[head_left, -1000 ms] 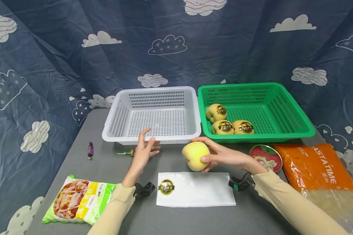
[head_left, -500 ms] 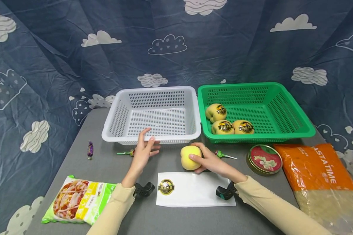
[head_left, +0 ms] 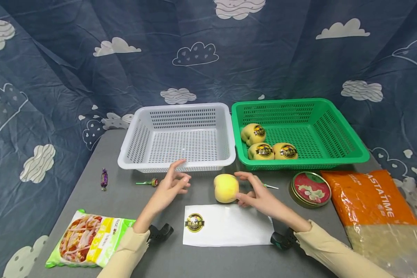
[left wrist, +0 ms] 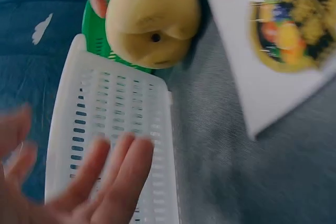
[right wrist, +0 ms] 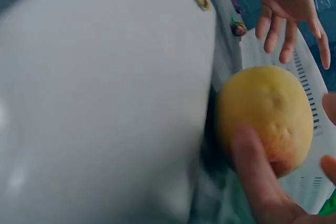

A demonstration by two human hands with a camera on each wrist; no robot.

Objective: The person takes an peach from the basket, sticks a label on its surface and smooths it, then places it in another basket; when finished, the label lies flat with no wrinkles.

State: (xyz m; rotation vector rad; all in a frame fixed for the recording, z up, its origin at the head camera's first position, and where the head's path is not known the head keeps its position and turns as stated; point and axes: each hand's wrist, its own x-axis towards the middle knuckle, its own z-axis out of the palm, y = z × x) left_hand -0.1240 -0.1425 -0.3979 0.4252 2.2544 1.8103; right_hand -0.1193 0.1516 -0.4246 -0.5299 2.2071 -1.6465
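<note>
A yellow peach [head_left: 226, 188] stands on the grey table just behind a white sheet [head_left: 229, 227], which has one round black-and-gold sticker [head_left: 194, 222] at its left end. My right hand [head_left: 258, 197] is spread at the peach's right side, thumb at the fruit; whether it touches I cannot tell. In the right wrist view the thumb overlaps the peach [right wrist: 265, 114]. My left hand [head_left: 167, 189] hovers with loose fingers, holding nothing, in front of the white basket [head_left: 177, 166]. Several peaches with stickers [head_left: 261, 151] lie at the left of the green basket [head_left: 309, 161].
A lollipop [head_left: 154, 182] lies by the left hand, another [head_left: 271, 186] partly behind the right hand. Left are a wrapped candy [head_left: 104, 179] and a green food bag [head_left: 87, 239]. A round tin [head_left: 311, 189] and an orange pasta bag [head_left: 372, 208] sit on the right.
My right hand has set the peach down on the table and loosened, drawing back rightward. The left hand has shifted slightly toward me, with its fingers drawn together a little.
</note>
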